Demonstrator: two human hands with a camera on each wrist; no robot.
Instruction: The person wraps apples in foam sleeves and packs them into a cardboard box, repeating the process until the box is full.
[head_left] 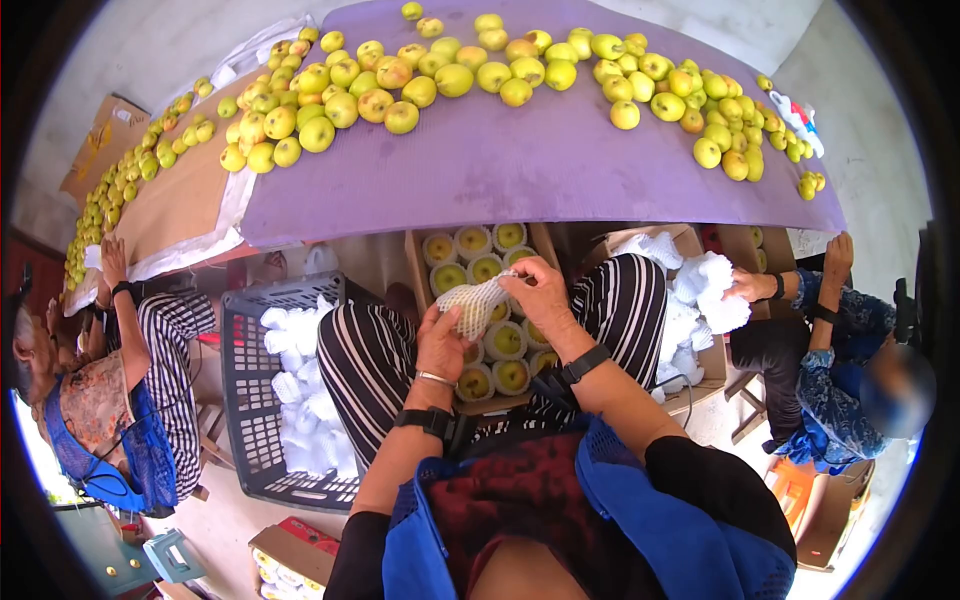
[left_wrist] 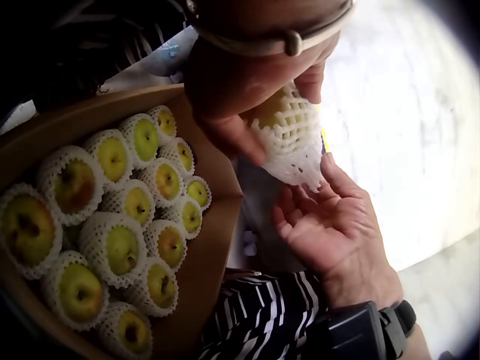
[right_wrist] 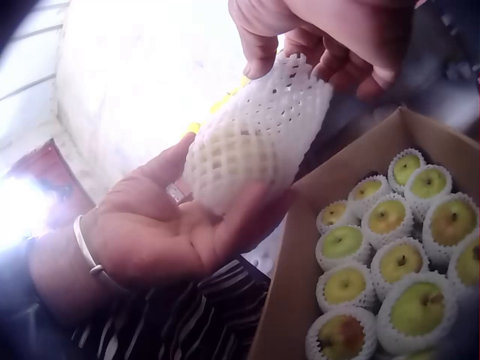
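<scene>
My left hand (head_left: 438,345) holds a pale apple (right_wrist: 236,161) from below, its fingers curled round the fruit. White foam netting (head_left: 482,297) covers this apple and stretches out loose beyond it. At the netting's free end, my right hand (head_left: 540,292) pinches the edge between thumb and fingers. Both hands are raised above a cardboard box (right_wrist: 352,161) between my knees. In that box sit rows of yellow-green apples (right_wrist: 343,244), each in its own foam net with the top showing.
Many loose apples (head_left: 455,80) lie along a purple-covered table (head_left: 450,185) ahead. A dark plastic crate (head_left: 245,400) of white foam nets (head_left: 300,400) stands at left; more nets (head_left: 700,290) lie at right. Seated people flank me on both sides.
</scene>
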